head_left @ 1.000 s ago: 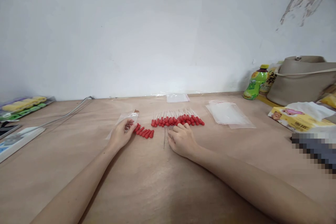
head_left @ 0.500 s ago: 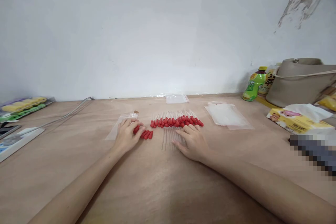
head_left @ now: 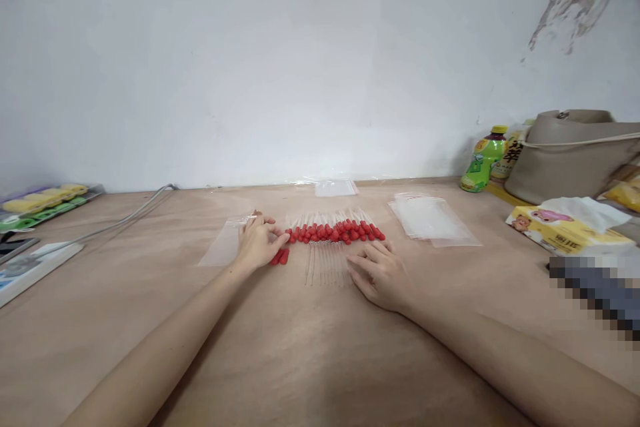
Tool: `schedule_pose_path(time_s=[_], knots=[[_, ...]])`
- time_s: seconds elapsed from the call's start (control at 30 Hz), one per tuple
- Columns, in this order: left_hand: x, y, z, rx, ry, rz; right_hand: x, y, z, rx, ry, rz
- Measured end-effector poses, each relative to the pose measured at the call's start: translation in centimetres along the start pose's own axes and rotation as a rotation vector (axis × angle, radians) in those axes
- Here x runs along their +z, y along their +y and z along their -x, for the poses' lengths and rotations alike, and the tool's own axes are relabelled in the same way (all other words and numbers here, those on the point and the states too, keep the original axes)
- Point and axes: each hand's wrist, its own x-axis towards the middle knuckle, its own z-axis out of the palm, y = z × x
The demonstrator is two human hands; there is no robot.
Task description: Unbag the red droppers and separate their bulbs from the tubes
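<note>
A row of droppers with red rubber bulbs (head_left: pixel 325 233) lies across the middle of the table; some clear tubes point toward the wall. More clear tubes (head_left: pixel 325 267) fan toward me below the row. At the row's left end is my left hand (head_left: pixel 261 241), its thumb by the outermost bulb and its fingers apart. Two loose-lying red bulbs (head_left: pixel 280 257) show under its thumb side; what lies beneath the palm is hidden. My right hand (head_left: pixel 381 275) rests on the table right of the near tubes, fingers loosely bent and apart, holding nothing visible.
A clear zip bag (head_left: pixel 219 247) lies left of my left hand. Stacked clear bags (head_left: pixel 430 219) are to the right, another bag (head_left: pixel 336 188) by the wall. Further right stand a green bottle (head_left: pixel 484 160), a tissue pack (head_left: pixel 565 227) and a grey-beige bag (head_left: pixel 565 157). A power strip (head_left: pixel 40 270) sits left.
My left hand has moved right and slightly away from me, toward the row's end, covering some of the loose red bulbs. My right hand has shifted right, off the near tubes.
</note>
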Motion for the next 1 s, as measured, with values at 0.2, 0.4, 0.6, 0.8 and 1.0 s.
schedule_pose_path(time_s=[0.2,0.4,0.6,0.8,1.0], knots=[[-1.1,0.2,2.3,0.017,0.2,0.035,0.4,0.4,0.3,0.016,-0.01,-0.072],[-1.2,2.3,5.3,0.314,0.158,0.11,0.4,0.3,0.2,0.015,0.081,-0.135],[-0.6,4.1,6.5,0.528,0.114,0.122,0.2,0.4,-0.1,-0.122,-0.021,-0.127],[-0.7,4.1,6.5,0.568,0.107,0.163,0.7,0.6,-0.2,-0.156,-0.057,-0.157],[-0.4,4.8,6.4,0.593,0.04,0.244,0.6,0.3,-0.4,-0.147,-0.059,-0.196]])
